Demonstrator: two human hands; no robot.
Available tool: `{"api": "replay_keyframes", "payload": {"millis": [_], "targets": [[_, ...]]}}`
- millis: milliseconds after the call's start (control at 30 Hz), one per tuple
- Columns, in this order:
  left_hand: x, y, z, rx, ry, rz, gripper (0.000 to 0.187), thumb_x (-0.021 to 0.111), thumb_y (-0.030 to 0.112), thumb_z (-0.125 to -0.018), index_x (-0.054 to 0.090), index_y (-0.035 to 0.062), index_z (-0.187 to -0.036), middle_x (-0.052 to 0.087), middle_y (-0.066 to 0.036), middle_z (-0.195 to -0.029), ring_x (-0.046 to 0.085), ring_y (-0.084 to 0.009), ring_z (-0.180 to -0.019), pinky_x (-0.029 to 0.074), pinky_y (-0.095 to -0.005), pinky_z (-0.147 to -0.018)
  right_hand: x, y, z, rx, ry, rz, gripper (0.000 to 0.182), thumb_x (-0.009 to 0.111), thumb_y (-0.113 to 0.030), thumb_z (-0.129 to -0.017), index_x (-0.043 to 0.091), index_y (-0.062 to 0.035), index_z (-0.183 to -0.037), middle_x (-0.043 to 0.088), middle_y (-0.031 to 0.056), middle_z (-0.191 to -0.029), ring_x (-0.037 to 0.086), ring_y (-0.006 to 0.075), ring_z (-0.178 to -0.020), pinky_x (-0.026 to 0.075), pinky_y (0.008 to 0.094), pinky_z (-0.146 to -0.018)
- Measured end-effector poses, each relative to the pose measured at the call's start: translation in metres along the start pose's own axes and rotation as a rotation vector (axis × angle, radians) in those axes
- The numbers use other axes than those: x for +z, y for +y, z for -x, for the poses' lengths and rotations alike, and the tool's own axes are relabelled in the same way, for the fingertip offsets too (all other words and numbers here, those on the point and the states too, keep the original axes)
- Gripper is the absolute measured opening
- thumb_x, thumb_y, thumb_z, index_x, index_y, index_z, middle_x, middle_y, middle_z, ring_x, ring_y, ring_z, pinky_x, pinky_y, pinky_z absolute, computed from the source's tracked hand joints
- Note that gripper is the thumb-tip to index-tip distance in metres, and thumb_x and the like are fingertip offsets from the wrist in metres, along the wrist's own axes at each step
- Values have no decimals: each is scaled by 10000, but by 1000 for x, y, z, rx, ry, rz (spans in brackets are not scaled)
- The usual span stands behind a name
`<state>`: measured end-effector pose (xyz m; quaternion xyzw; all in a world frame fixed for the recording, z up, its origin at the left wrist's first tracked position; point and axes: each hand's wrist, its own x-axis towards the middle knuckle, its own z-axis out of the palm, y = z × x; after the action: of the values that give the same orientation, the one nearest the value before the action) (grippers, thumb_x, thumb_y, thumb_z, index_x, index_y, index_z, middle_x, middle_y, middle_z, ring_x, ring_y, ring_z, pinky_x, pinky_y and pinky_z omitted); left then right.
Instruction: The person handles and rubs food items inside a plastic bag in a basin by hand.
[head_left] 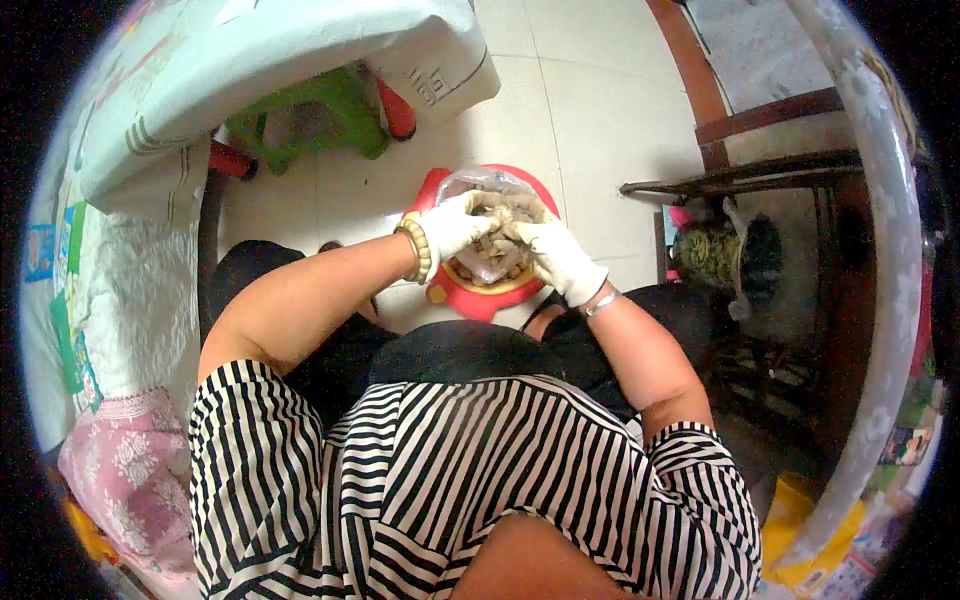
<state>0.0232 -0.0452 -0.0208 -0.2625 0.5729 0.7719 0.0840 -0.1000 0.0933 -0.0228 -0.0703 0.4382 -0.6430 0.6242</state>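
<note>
The left hand (455,235) and right hand (560,260), both gloved, grip a pale piece (503,218) over the bag (468,183); it looks light, perhaps brittle, best pinched at opposite ends.

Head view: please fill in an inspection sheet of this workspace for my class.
Surface: pale tiled floor.
Job's things: pale lumpy pieces with a clear plastic bag, at a red-and-yellow plastic basin or stool; cannot tell which.
Clutter: green stool at upper left; pink floral cloth at lower left.
Grippers: left hand and right hand, both in white gloves, at the pieces; exact grip unclear.
Cables: nothing seen.
Surroundings: cloth-covered table at upper left; dark rack at right.
</note>
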Motion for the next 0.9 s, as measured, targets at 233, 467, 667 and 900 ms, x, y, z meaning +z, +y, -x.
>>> {"api": "replay_keyframes", "payload": {"millis": [233,467,667,900], "targets": [[0,-3,-5,-40,30,-197,387,572,171,-890,499,-2,-1228,605,-99,-1111,558,-152,-1004,456,-290,-886,2,-3,-2,79,22,-30,283,565,-98,-894,432,20,-1114,595,108,-978,624,185,-848,562,292,-712],[4,-18,-12,279,75,-552,426,596,222,-805,550,50,-1192,561,-187,-1198,518,-332,-1123,405,-388,-947,12,-7,4,55,32,-119,297,502,-29,-896,462,16,-1187,591,117,-1021,629,221,-875,571,332,-734],[5,11,5,204,17,-837,382,600,208,-814,564,65,-1166,572,-177,-1173,527,-338,-1098,412,-392,-938,17,-14,6,236,-56,-71,289,507,-20,-870,514,16,-1156,593,119,-1061,621,206,-930,544,320,-774],[-1,8,-3,289,-143,-769,468,606,115,-812,497,77,-1266,561,-183,-1195,502,-330,-1148,395,-397,-974,6,-14,10,286,-134,-102,285,483,-13,-870,520,12,-1152,621,104,-1027,623,195,-923,519,297,-801]]}}
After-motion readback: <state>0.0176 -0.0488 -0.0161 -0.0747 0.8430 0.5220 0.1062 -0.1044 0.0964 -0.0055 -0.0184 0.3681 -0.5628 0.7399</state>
